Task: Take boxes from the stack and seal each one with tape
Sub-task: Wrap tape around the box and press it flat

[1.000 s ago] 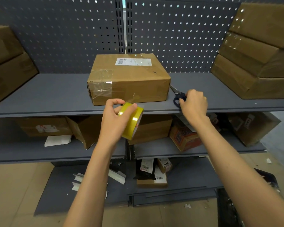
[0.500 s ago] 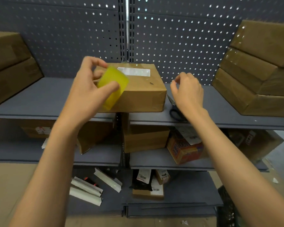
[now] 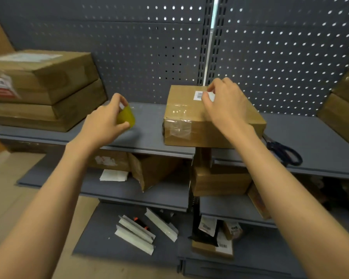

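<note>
1. The left hand (image 3: 105,121) has its grip curled round a yellow tape roll (image 3: 126,117), a translucent ring held just above the smooth grey shelf (image 3: 147,125).
2. The right hand (image 3: 224,103) hovers over the cardboard box (image 3: 191,117), fingers loosely bent and released; whether they touch the white barcode label (image 3: 198,95) cannot be told.
3. The box sits mid-shelf, with glossy clear tape over its left edge.
4. Dark-handled scissors (image 3: 284,152) lie to its right.
5. Two flat brown stacked boxes (image 3: 48,91) rest at the left, before a perforated metal back panel (image 3: 129,47).
</note>
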`<action>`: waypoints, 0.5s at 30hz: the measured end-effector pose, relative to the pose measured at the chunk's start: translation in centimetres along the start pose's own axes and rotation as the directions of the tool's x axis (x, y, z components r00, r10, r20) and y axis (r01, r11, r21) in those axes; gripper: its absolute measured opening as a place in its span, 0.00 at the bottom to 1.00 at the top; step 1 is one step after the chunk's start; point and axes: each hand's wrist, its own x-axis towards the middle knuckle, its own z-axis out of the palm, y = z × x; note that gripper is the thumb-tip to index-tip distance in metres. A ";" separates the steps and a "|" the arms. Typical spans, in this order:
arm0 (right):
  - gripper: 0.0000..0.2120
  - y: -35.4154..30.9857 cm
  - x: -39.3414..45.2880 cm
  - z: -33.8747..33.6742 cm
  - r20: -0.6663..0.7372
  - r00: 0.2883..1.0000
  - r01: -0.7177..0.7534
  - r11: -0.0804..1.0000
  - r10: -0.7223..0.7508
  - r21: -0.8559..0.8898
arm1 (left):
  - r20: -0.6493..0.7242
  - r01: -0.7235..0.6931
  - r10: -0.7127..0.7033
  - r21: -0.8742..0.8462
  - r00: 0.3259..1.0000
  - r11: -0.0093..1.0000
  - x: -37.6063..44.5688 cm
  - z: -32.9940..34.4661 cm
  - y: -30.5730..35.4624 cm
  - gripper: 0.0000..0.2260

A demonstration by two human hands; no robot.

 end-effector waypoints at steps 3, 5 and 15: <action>0.12 -2.9 0.3 1.5 -0.002 1.000 0.002 1.000 -0.002 -0.008 | 0.042 -0.034 0.033 0.023 0.999 0.999 1.0 1.0 -2.9 0.20; 0.12 -4.2 0.3 2.4 -0.009 1.000 -0.013 1.000 0.013 -0.007 | 0.068 -0.079 0.077 0.035 0.995 0.996 1.9 2.0 -4.2 0.21; 0.13 -4.8 -0.6 2.7 -0.001 0.994 -0.111 0.989 0.111 -0.103 | 0.120 -0.255 0.240 0.129 0.963 0.958 4.3 6.0 -4.4 0.17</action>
